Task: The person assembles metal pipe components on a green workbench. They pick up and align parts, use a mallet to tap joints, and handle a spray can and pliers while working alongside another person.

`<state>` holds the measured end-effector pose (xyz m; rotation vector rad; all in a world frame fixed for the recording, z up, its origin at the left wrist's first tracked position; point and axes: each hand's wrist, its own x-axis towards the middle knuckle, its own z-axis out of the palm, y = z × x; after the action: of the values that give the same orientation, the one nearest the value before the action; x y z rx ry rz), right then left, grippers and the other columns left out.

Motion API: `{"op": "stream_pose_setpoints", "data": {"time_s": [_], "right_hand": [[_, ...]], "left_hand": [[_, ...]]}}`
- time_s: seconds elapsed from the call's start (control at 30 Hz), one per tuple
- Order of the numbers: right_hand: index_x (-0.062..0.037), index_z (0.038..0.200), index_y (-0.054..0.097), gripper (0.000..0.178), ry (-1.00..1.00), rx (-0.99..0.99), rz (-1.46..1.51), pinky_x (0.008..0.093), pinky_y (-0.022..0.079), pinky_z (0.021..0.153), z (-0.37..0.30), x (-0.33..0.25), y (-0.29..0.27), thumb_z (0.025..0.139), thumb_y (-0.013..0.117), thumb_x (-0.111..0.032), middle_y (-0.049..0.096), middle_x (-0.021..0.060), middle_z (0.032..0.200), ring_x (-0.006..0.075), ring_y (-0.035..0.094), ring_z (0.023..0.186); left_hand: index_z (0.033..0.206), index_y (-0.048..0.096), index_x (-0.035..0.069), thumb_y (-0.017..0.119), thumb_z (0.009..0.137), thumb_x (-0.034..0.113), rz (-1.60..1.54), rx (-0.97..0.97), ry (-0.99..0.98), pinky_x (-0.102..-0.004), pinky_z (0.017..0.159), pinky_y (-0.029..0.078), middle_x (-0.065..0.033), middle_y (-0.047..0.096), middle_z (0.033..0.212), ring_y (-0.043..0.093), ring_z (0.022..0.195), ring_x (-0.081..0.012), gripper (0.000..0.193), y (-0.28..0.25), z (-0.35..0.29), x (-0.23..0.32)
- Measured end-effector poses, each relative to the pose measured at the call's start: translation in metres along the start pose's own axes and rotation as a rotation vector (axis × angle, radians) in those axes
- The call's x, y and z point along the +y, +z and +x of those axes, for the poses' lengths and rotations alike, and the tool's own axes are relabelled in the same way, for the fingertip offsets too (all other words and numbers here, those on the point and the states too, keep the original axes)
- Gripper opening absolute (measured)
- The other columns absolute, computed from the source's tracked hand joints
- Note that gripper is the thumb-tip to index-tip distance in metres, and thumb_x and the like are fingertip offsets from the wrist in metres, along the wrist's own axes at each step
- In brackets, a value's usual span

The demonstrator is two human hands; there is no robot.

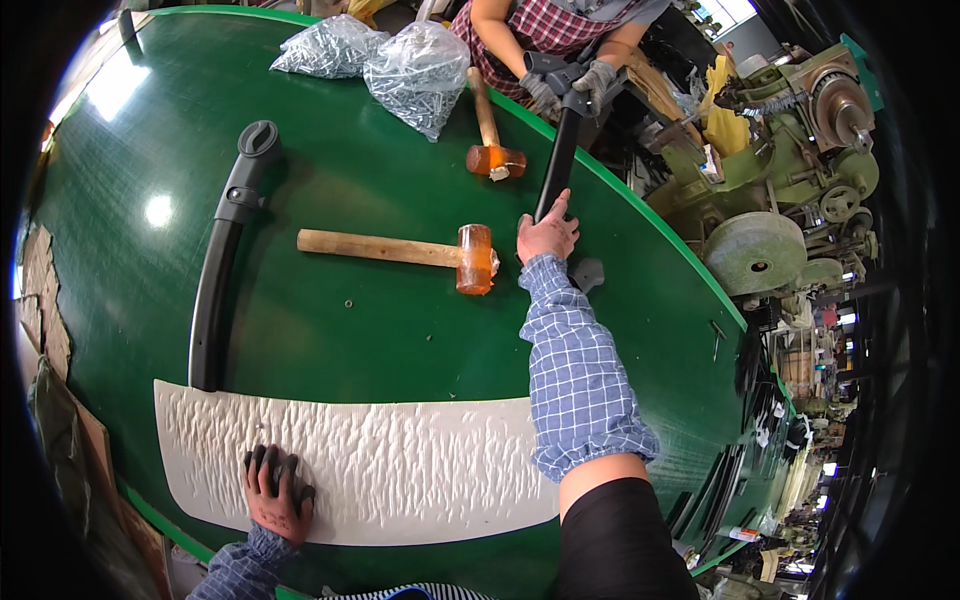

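1. Two hands at work on a big green bench (400, 330).
2. Left hand (277, 490) down flat on a white bumpy sheet (400, 470), fingers curled over a small dark thing (272, 462); cannot tell what it is.
3. White bumpy sheet lying along the near edge of the bench.
4. Right hand (546, 235) stretched far out, fingers closed around the near end of a long black bar (558, 165).
5. Long black bar slanting up off the far edge of the bench, toward another person.
6. Other person's gloved hands (570, 88) gripping the far end of the same bar, on a dark grey end piece (552, 68).
7. Small grey part (588, 272) on the bench just beside the right hand.
8. One mallet (420, 253) with a wooden handle and an orange head, lying flat just left of the right hand.
9. Second mallet (490, 135) of the same kind farther back, near the other person.
10. Curved black handle piece (222, 265) lying on the left side of the bench, its lower end touching the white sheet.
11. Two clear bags of small metal bits (395, 62) at the far side of the bench.
12. Green machines with wheels (790, 190) off to the right, past the bench.
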<state>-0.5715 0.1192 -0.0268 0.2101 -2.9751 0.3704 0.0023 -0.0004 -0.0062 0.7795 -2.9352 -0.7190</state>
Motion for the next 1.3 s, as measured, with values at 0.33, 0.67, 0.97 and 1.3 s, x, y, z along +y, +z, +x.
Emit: {"op": "stream_pose_setpoints", "data": {"time_s": [0.33, 0.67, 0.97, 1.3], "right_hand": [[-0.0143, 0.160, 0.006, 0.091, 0.004, -0.014, 0.066, 0.0460, 0.048, 0.102, 0.000, -0.006, -0.004, 0.090, 0.062, -0.029, 0.044, 0.0307, 0.139, 0.0391, 0.052, 0.124], [-0.0150, 0.160, 0.007, 0.090, 0.037, -0.017, 0.155, 0.0455, 0.048, 0.103, 0.001, -0.015, -0.009, 0.090, 0.062, -0.026, 0.041, 0.0319, 0.140, 0.0400, 0.054, 0.123], [-0.0122, 0.160, 0.005, 0.092, -0.046, 0.034, 0.238, 0.0471, 0.043, 0.109, 0.004, -0.001, 0.000, 0.089, 0.063, -0.026, 0.044, 0.0313, 0.141, 0.0410, 0.046, 0.130], [-0.0116, 0.159, 0.007, 0.091, -0.014, 0.012, 0.240, 0.0472, 0.045, 0.106, 0.006, -0.001, 0.001, 0.088, 0.062, -0.026, 0.046, 0.0310, 0.137, 0.0407, 0.050, 0.125]], "left_hand": [[0.133, 0.055, 0.004, 0.066, 0.074, 0.017, 0.012, -0.003, -0.002, -0.0643, 0.116, 0.023, -0.0246, 0.040, 0.146, 0.032, 0.139, -0.0504, 0.061, 0.000, -0.001, 0.001], [0.133, 0.055, 0.004, 0.066, 0.074, 0.017, 0.018, 0.015, 0.005, -0.0644, 0.116, 0.024, -0.0245, 0.040, 0.146, 0.033, 0.139, -0.0504, 0.061, 0.001, -0.001, 0.001], [0.134, 0.053, 0.002, 0.064, 0.076, 0.013, 0.020, -0.008, -0.005, -0.0625, 0.116, 0.023, -0.0252, 0.038, 0.149, 0.030, 0.140, -0.0503, 0.060, -0.001, 0.000, 0.004], [0.133, 0.054, 0.004, 0.065, 0.075, 0.015, 0.037, 0.025, 0.026, -0.0638, 0.114, 0.026, -0.0248, 0.040, 0.146, 0.034, 0.138, -0.0512, 0.060, 0.002, 0.000, 0.002]]}}
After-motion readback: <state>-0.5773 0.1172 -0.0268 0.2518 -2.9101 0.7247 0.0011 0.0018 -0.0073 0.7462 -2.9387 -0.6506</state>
